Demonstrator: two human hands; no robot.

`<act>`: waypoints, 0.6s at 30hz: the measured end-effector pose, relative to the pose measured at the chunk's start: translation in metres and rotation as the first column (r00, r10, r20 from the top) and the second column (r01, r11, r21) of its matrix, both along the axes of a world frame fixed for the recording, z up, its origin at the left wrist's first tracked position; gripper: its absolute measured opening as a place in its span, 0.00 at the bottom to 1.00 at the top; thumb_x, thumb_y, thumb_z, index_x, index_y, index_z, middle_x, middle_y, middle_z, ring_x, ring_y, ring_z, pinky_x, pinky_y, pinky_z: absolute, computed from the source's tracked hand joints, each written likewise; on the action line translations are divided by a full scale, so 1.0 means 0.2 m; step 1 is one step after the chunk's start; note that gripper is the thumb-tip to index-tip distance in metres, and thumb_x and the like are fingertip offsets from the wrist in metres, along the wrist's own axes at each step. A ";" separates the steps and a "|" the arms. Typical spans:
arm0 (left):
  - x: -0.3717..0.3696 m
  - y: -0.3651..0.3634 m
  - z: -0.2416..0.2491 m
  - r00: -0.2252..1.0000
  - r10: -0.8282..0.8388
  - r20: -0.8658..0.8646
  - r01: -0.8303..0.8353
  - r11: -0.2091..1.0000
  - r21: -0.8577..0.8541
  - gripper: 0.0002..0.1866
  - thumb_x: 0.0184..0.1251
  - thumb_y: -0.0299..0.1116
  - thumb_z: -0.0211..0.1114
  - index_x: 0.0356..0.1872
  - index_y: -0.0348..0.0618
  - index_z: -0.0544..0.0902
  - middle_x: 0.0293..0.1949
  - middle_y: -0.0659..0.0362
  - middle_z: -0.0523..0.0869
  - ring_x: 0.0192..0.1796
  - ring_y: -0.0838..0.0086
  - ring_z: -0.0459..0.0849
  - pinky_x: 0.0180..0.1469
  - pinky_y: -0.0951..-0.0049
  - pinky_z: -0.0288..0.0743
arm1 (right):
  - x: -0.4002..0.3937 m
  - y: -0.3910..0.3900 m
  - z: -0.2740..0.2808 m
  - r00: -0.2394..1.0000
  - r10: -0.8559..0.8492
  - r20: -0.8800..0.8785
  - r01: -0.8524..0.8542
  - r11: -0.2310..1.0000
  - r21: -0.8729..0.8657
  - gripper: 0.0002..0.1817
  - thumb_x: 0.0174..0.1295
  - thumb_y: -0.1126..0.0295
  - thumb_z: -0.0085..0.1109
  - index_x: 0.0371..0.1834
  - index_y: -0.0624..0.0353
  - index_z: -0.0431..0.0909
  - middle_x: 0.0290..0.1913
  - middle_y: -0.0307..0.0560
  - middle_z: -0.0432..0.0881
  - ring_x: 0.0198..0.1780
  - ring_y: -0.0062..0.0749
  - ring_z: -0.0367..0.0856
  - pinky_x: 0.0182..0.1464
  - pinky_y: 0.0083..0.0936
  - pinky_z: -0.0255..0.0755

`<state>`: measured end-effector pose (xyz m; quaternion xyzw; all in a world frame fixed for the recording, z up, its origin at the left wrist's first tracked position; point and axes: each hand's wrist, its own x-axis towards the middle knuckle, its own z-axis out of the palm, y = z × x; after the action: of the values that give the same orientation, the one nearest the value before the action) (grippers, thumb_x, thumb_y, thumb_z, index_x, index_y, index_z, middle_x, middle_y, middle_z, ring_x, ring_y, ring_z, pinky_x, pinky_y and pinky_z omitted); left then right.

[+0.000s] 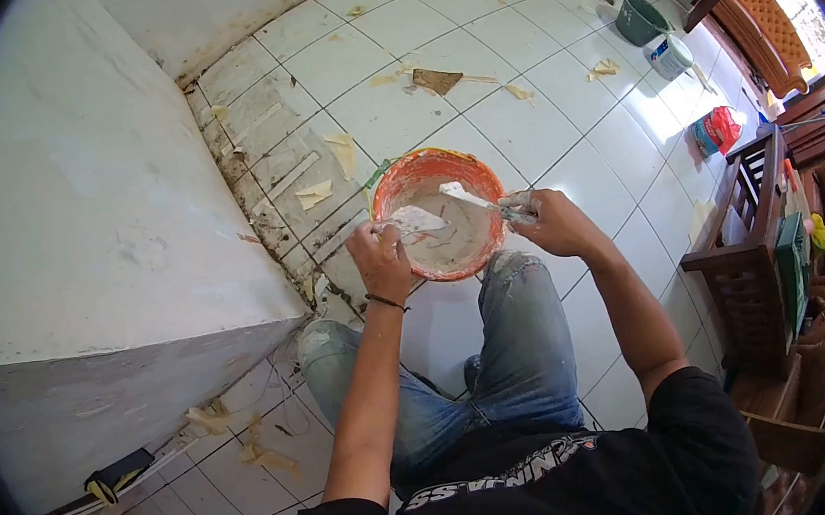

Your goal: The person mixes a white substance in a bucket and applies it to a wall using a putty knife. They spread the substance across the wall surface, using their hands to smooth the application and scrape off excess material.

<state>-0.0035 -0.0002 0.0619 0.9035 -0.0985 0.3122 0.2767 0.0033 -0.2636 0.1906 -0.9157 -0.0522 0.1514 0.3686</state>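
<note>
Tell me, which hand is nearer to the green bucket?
Right. The right hand is beside the orange bucket, on the side towards the green bucket; the left hand is at the other side, farther away.

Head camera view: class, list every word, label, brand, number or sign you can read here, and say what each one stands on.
"NINJA SS", as best it reads: white lettering on the black shirt, distorted by the angle.
Red and blue bag: print too small to read.
White bucket: blue label too small to read.
</note>
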 end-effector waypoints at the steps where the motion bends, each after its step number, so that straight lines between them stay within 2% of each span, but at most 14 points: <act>1: 0.01 0.01 -0.02 1.000 -0.001 0.004 0.001 1.000 0.002 0.11 0.53 0.20 0.61 0.39 0.40 0.77 0.41 0.47 0.74 0.41 0.50 0.77 0.41 0.55 0.72 | 0.00 0.00 0.05 0.998 0.016 -0.055 -0.018 0.999 -0.044 0.17 0.57 0.66 0.60 0.48 0.63 0.83 0.41 0.60 0.85 0.41 0.48 0.84 0.47 0.34 0.76; 3: 0.03 0.02 -0.10 0.967 -0.013 -0.256 -0.033 0.985 -0.171 0.12 0.52 0.20 0.63 0.39 0.41 0.78 0.43 0.47 0.72 0.43 0.50 0.78 0.45 0.55 0.74 | -0.01 0.00 0.03 0.997 0.042 -0.061 -0.044 0.998 -0.048 0.17 0.56 0.67 0.61 0.47 0.64 0.83 0.40 0.62 0.84 0.42 0.49 0.84 0.47 0.35 0.76; 5: 0.03 0.01 -0.10 0.964 0.003 -0.266 -0.065 0.972 -0.224 0.11 0.52 0.20 0.63 0.38 0.39 0.78 0.43 0.47 0.72 0.43 0.51 0.78 0.44 0.57 0.74 | -0.01 0.00 -0.07 0.988 0.154 0.006 -0.152 0.980 -0.131 0.18 0.57 0.68 0.60 0.51 0.61 0.82 0.39 0.57 0.85 0.40 0.45 0.84 0.47 0.33 0.76; 6: 0.03 0.01 -0.10 0.960 0.020 -0.279 -0.100 0.956 -0.277 0.10 0.53 0.20 0.62 0.38 0.38 0.77 0.42 0.48 0.73 0.43 0.53 0.78 0.42 0.59 0.74 | -0.02 0.03 -0.07 0.992 0.106 -0.071 -0.115 0.984 -0.140 0.19 0.57 0.67 0.60 0.52 0.61 0.81 0.39 0.58 0.85 0.40 0.45 0.84 0.47 0.33 0.76; 7: 0.04 0.02 -0.13 0.960 0.018 -0.280 -0.098 0.957 -0.275 0.10 0.53 0.20 0.62 0.38 0.38 0.77 0.42 0.48 0.73 0.43 0.53 0.78 0.42 0.59 0.74 | -0.02 0.06 -0.07 0.992 0.104 -0.072 -0.113 0.984 -0.137 0.19 0.57 0.67 0.60 0.52 0.61 0.81 0.39 0.58 0.85 0.40 0.45 0.84 0.47 0.33 0.76; 9: 0.06 0.03 -0.20 0.984 0.019 -0.175 -0.078 0.938 -0.338 0.08 0.53 0.20 0.61 0.36 0.35 0.77 0.42 0.48 0.75 0.42 0.54 0.78 0.42 0.60 0.74 | -0.02 0.11 -0.05 0.989 0.118 -0.089 -0.121 0.992 -0.028 0.16 0.53 0.68 0.61 0.43 0.66 0.82 0.36 0.63 0.84 0.41 0.53 0.84 0.47 0.39 0.76; 10: 0.05 0.04 -0.23 0.984 0.016 -0.179 -0.077 0.938 -0.338 0.08 0.53 0.20 0.61 0.36 0.35 0.77 0.42 0.48 0.75 0.42 0.54 0.78 0.42 0.60 0.74 | -0.02 0.12 -0.07 0.989 0.115 -0.092 -0.118 0.993 -0.027 0.16 0.53 0.68 0.61 0.43 0.66 0.82 0.36 0.63 0.84 0.41 0.53 0.84 0.47 0.39 0.76; 12: 0.04 0.04 -0.26 0.892 -0.058 -0.449 -0.233 0.792 -0.565 0.06 0.54 0.21 0.59 0.34 0.32 0.76 0.42 0.47 0.77 0.43 0.54 0.79 0.42 0.60 0.74 | 0.00 0.12 -0.16 0.984 0.161 -0.078 -0.167 0.982 -0.090 0.16 0.53 0.68 0.61 0.40 0.68 0.81 0.36 0.65 0.84 0.42 0.55 0.84 0.48 0.40 0.76; 13: 0.04 0.04 -0.30 0.891 -0.059 -0.450 -0.232 0.792 -0.565 0.06 0.54 0.21 0.59 0.34 0.32 0.76 0.42 0.47 0.77 0.43 0.54 0.79 0.42 0.60 0.74 | -0.01 0.12 -0.21 0.984 0.160 -0.079 -0.167 0.982 -0.090 0.16 0.53 0.68 0.61 0.40 0.68 0.81 0.36 0.65 0.84 0.42 0.55 0.84 0.48 0.40 0.76; 15: 0.04 0.06 -0.35 0.862 -0.065 -0.503 -0.318 0.703 -0.636 0.10 0.53 0.21 0.60 0.38 0.33 0.76 0.43 0.49 0.77 0.43 0.56 0.79 0.43 0.62 0.74 | -0.03 0.13 -0.27 0.988 0.140 -0.069 -0.148 0.981 -0.127 0.16 0.53 0.67 0.62 0.39 0.69 0.81 0.36 0.66 0.83 0.43 0.56 0.83 0.48 0.42 0.75; 16: 0.03 0.05 -0.36 0.861 -0.064 -0.504 -0.321 0.701 -0.637 0.10 0.53 0.21 0.60 0.38 0.33 0.76 0.43 0.49 0.77 0.43 0.56 0.79 0.43 0.62 0.74 | -0.04 0.13 -0.28 0.987 0.142 -0.071 -0.151 0.980 -0.128 0.16 0.53 0.67 0.62 0.39 0.69 0.81 0.36 0.66 0.83 0.43 0.56 0.83 0.48 0.42 0.75; 18: 0.01 0.02 -0.37 0.935 0.230 -0.270 -0.318 0.881 -0.350 0.15 0.53 0.22 0.61 0.44 0.33 0.74 0.43 0.50 0.77 0.43 0.60 0.80 0.46 0.64 0.74 | -0.07 0.14 -0.28 0.983 0.139 -0.117 -0.153 0.980 -0.129 0.17 0.52 0.66 0.63 0.39 0.70 0.81 0.36 0.67 0.83 0.43 0.57 0.83 0.48 0.42 0.75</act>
<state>-0.0007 0.0032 -0.0117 0.8644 0.1259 0.2595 0.4119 -0.0102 -0.2348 0.1352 -0.9231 -0.0888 0.2304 0.2947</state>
